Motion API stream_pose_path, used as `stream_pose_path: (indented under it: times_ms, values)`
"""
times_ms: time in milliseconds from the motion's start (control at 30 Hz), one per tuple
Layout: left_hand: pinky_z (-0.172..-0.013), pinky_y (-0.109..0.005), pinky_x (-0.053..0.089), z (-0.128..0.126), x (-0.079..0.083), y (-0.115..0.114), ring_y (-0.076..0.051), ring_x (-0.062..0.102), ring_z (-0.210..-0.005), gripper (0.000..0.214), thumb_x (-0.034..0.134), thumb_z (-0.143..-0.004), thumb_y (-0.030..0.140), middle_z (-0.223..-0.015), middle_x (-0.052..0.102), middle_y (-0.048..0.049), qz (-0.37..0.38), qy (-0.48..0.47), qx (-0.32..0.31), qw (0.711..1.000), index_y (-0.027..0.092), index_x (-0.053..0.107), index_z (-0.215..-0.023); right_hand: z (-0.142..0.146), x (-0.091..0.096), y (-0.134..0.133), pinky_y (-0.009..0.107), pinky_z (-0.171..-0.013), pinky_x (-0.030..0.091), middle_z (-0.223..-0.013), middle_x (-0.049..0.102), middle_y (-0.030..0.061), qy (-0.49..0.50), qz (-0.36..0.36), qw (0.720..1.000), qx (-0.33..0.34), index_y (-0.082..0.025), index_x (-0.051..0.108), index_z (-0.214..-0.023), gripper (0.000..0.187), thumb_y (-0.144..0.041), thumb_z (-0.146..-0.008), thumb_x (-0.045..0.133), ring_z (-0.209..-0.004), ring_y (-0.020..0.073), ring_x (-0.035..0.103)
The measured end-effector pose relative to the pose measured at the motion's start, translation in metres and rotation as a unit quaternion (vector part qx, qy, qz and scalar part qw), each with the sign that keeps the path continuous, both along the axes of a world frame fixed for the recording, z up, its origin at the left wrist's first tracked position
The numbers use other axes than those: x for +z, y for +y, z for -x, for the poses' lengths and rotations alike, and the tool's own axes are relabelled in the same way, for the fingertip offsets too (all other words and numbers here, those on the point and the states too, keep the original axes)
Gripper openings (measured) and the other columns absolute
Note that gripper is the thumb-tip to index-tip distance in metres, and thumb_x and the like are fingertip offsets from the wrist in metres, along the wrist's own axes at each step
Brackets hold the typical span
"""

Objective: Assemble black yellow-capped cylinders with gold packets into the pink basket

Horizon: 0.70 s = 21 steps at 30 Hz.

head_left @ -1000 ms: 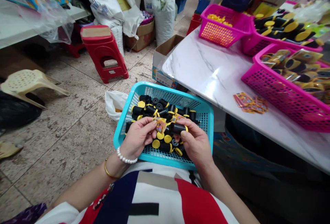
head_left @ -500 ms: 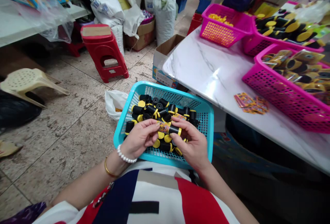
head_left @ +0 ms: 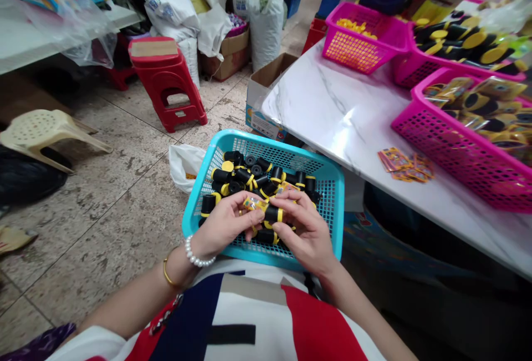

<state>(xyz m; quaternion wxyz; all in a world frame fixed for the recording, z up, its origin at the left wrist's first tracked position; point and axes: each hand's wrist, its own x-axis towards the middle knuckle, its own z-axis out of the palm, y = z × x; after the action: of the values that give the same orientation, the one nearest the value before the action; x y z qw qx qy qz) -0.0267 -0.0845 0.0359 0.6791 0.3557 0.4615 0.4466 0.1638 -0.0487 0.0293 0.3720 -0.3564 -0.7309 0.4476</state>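
Observation:
A turquoise mesh basket (head_left: 332, 183) rests on my lap, filled with several black tubes with yellow caps (head_left: 243, 175). Over its near side both hands meet. My left hand (head_left: 226, 222) pinches a small orange-yellow sticker (head_left: 251, 203), fingers closed around it. My right hand (head_left: 305, 230) grips one black tube with a yellow band (head_left: 273, 214), held sideways against the sticker. A pearl bracelet and a gold bangle circle my left wrist.
A white marble table (head_left: 332, 111) stands at the right with pink baskets (head_left: 436, 145) of tubes and wrapped pieces, plus a pile of stickers (head_left: 405, 162). On the floor are a red stool (head_left: 164, 81), a cream stool (head_left: 45, 133), a cardboard box (head_left: 266, 81) and white sacks.
My hands have drawn closer together and slightly lower over the basket. The sticker has turned from flat in my left fingers to pressed against the tube in my right hand.

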Motion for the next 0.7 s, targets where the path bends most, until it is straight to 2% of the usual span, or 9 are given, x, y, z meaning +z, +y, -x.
stream_pose_path:
  times_ms: [100,300,400,500,600,700]
  values:
    - [-0.046,-0.019,0.043,0.003,-0.001,0.0,-0.008,0.051,-0.05,0.035,0.072,-0.075,0.035,-0.067,0.059,0.0009,0.015,0.007,0.003,1.0,0.015,0.057,-0.099,-0.005,0.001,0.0,0.031,-0.073,0.054,-0.113,0.055,0.0088,-0.031,-0.006,0.999,0.007,-0.027,0.065,-0.117,0.036,-0.02,-0.082,0.064,-0.096,0.0198,0.06]
    - [-0.051,-0.018,0.042,-0.015,0.0,0.0,-0.007,0.052,-0.051,0.034,0.073,-0.074,0.028,-0.062,0.059,0.0025,0.029,0.007,-0.012,0.999,0.015,0.059,-0.102,-0.007,0.0,0.001,0.037,-0.085,0.051,-0.1,0.066,0.0051,-0.023,-0.041,0.999,-0.008,-0.027,0.067,-0.106,0.032,-0.021,-0.075,0.074,-0.096,0.0217,0.061]
    - [-0.052,-0.019,0.044,-0.02,0.0,0.001,-0.009,0.055,-0.054,0.041,0.072,-0.076,0.033,-0.067,0.061,0.0001,0.024,-0.035,-0.006,0.999,0.015,0.058,-0.109,-0.01,-0.001,0.0,0.04,-0.086,0.051,-0.097,0.069,0.0051,-0.001,-0.065,0.997,-0.031,-0.028,0.068,-0.1,0.028,-0.019,-0.075,0.074,-0.096,0.0235,0.063]
    - [-0.05,-0.021,0.046,-0.016,-0.002,0.003,-0.013,0.061,-0.062,0.045,0.069,-0.077,0.04,-0.076,0.063,-0.0039,0.031,-0.055,-0.004,0.998,0.016,0.057,-0.112,-0.015,-0.003,-0.002,0.042,-0.086,0.052,-0.099,0.07,0.0058,0.01,-0.102,0.994,-0.045,-0.029,0.068,-0.103,0.032,-0.016,-0.074,0.074,-0.096,0.0246,0.064]
    - [-0.05,-0.021,0.047,-0.014,-0.003,0.004,-0.012,0.06,-0.06,0.034,0.07,-0.076,0.038,-0.074,0.062,-0.0029,0.021,-0.015,-0.01,1.0,0.015,0.061,-0.1,-0.016,-0.005,-0.002,0.043,-0.087,0.053,-0.103,0.07,0.0062,-0.014,-0.141,0.989,-0.031,-0.029,0.067,-0.108,0.037,-0.015,-0.074,0.074,-0.097,0.0247,0.065]
    - [-0.054,-0.02,0.048,-0.018,0.002,0.006,-0.009,0.056,-0.059,0.029,0.07,-0.076,0.033,-0.077,0.063,-0.0024,-0.009,0.059,0.011,0.998,0.015,0.063,-0.097,-0.011,-0.007,0.002,0.041,-0.086,0.054,-0.101,0.072,0.0048,-0.023,-0.131,0.991,-0.024,-0.029,0.069,-0.106,0.033,-0.017,-0.075,0.074,-0.094,0.0227,0.067]
